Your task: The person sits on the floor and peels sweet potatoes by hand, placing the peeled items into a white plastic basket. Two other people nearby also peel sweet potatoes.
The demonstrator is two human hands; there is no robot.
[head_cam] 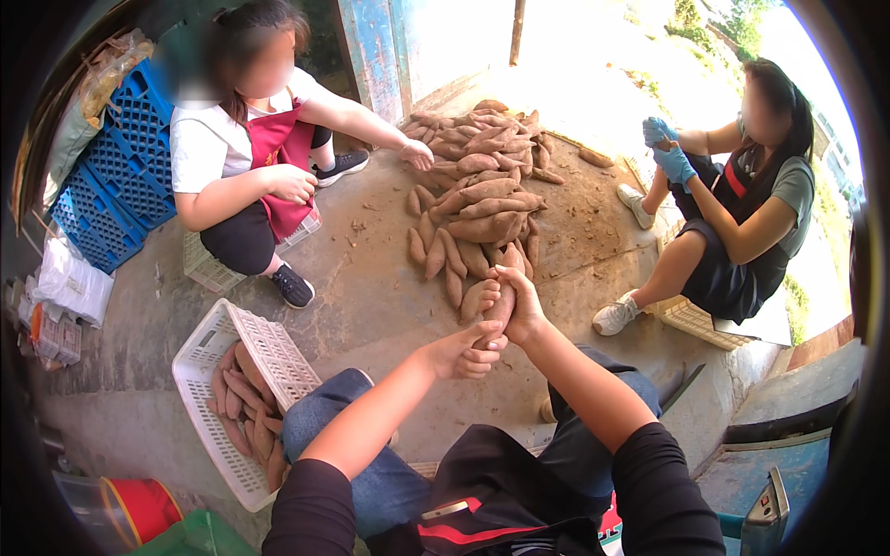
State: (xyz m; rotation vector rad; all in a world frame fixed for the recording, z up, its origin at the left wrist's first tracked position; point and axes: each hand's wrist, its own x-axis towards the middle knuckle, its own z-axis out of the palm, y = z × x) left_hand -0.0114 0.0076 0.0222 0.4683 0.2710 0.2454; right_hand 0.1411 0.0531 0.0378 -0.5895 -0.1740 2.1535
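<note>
One long sweet potato (502,303) is held between my two hands, just in front of the near end of a large heap of sweet potatoes (480,187). My left hand (464,349) grips its lower end with curled fingers. Higher up, my right hand (520,299) wraps around it, thumb along the top. The potato's tip points away from me, towards the heap. To my left, a white plastic crate (274,354) holds several sweet potatoes (247,403).
A person in a red apron (278,167) sits at the left, an arm reaching to the heap. Another person wearing blue gloves (671,156) sits on a crate at the right. Blue plastic pallets (118,167) lean at the far left. A red bucket (142,507) stands at the lower left.
</note>
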